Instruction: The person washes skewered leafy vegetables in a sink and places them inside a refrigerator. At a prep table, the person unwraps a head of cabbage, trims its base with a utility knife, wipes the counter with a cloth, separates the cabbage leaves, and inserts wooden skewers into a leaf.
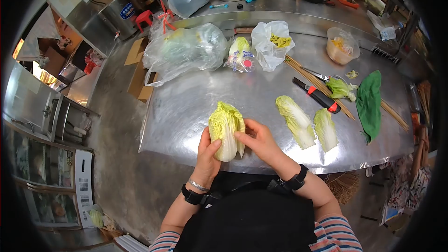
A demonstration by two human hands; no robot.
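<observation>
black garment [252, 219]; both hands [206, 154] [262, 143] hold cabbage [224, 133]; label [241, 61] illegible

- The tabletop [186, 105] here is smooth metal, shining under the lights.
- The cabbage [223, 133] has crinkled, rough leaf tops and smooth, pale ribs with a slight gloss.
- Toward the far left corner, I see a big bag [189, 53] of clear plastic, shiny and wrinkled.
- The tub [339, 57] by the far edge looks like smooth, translucent plastic.
- Near the right edge, the green cloth [368, 107] is matt and creased.
- Those thin sticks [394, 114] look wooden, dull.
- The floor [123, 172] looks like matt, blotchy concrete.
</observation>
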